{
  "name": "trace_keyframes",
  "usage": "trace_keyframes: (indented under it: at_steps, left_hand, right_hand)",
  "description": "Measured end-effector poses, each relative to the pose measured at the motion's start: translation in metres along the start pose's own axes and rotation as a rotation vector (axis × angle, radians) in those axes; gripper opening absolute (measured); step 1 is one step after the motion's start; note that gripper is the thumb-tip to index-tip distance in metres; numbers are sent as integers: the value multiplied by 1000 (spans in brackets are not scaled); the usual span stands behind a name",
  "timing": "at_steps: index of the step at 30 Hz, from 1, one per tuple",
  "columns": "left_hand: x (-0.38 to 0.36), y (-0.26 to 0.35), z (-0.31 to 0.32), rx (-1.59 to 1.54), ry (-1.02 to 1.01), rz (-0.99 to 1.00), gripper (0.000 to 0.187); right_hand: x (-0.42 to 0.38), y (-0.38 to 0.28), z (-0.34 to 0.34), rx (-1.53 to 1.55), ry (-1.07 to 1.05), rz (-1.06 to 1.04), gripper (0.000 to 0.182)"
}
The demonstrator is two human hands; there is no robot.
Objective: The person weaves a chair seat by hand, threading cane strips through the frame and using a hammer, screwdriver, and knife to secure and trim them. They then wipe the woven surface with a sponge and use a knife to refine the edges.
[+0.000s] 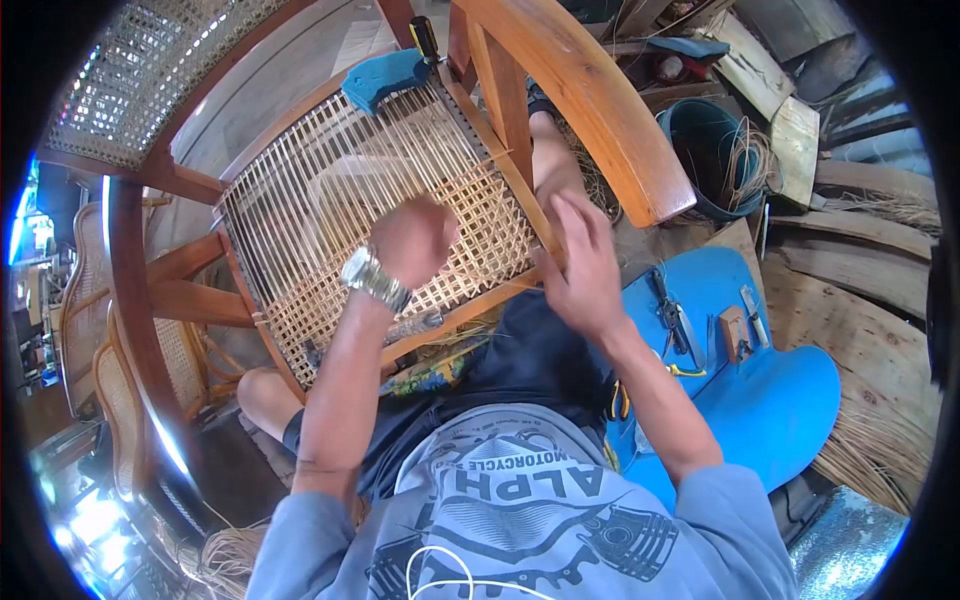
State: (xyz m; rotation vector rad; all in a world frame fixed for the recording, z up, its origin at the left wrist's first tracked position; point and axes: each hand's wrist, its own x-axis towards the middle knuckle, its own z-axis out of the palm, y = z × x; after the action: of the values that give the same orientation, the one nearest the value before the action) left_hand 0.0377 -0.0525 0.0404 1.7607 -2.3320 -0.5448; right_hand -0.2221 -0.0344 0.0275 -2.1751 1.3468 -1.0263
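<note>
A wooden chair frame (pixel 600 110) lies tilted in front of me, its seat strung with cane strands (pixel 330 180). The part nearer me is a woven cane mesh (pixel 470 245). Over the weave is my left hand (pixel 412 240), wearing a metal wristwatch (pixel 375 278); motion blur hides its fingers and anything in them. My right hand (pixel 585 270) is at the seat's right rail, thumb and fingers apart, with no held thing visible. A blue cloth or sponge-like piece (pixel 385 80) rests on the far strands, beside a yellow-and-black screwdriver handle (pixel 424 38).
On the right, a blue plastic surface (pixel 690 270) carries pliers (pixel 675 315), a small wooden block tool (pixel 737 335) and other hand tools. Behind it stands a dark bucket (pixel 710 160) with cane strands. Other cane-backed chairs (pixel 120 410) are at left; wooden boards (pixel 850 260) lie at right.
</note>
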Motion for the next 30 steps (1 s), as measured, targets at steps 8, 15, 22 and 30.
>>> trace_keyframes:
  at_steps: [8, 15, 22, 30]
  left_hand:
    - [87, -8, 42, -180, 320, 22, 20]
    - [92, -3, 41, -146, 279, -34, 18]
    - [99, -14, 42, -218, 244, 21, 16]
    - [99, -12, 41, -268, 185, 1, 13]
  right_hand:
    - [71, 32, 68, 148, 8, 389, 32]
    - [66, 33, 78, 448, 6, 484, 35]
    - [76, 29, 80, 451, 154, 481, 29]
    - [75, 28, 71, 559, -40, 518, 28]
